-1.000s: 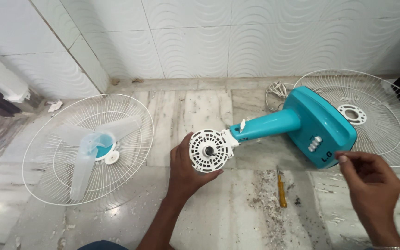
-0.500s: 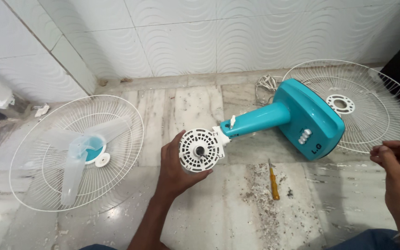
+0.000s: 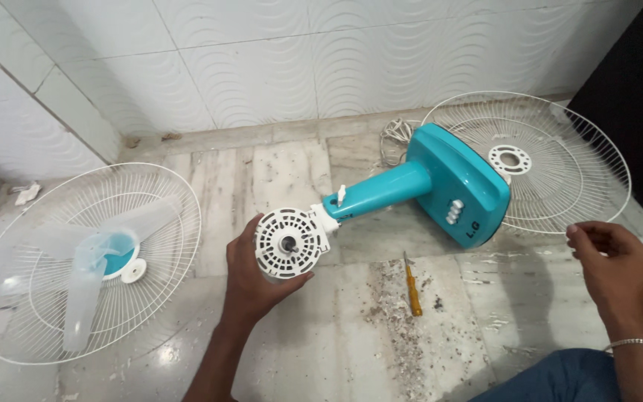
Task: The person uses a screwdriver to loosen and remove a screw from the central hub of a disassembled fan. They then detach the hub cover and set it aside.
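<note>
The left hand (image 3: 251, 272) was wrapped around the back of the white motor housing (image 3: 289, 242), fingers curled over its lower edge and thumb against its left side, so the hand was clamped on it; the round vented face of the housing pointed up toward the camera, with a dark shaft at its centre. The housing sat at the end of a teal neck that ran up and right to the teal fan base (image 3: 459, 186), which lay tilted on the marble floor (image 3: 321, 350); 1 row of white buttons showed on the base's near face.

The right hand (image 3: 613, 264) hovered at the right, clear of the base, its fingers drawn together with the tips pinched near the rim of the rear wire guard (image 3: 560, 164); whether it actually gripped a wire there I could not tell. That guard lay flat on the floor behind and to the right of the base, a white ring at its middle.

At the left lay the front wire guard (image 3: 53, 298), well apart from the motor; a translucent blade set (image 3: 94, 257) with a pale blue hub rested inside it, and a small white cap (image 3: 134, 272) sat just beside the hub.

Between the hands, a yellow-handled screwdriver (image 3: 413, 286) lay on the floor amid dark grit; a coiled white cord (image 3: 397, 138) lay by the tiled wall (image 3: 262, 67).
</note>
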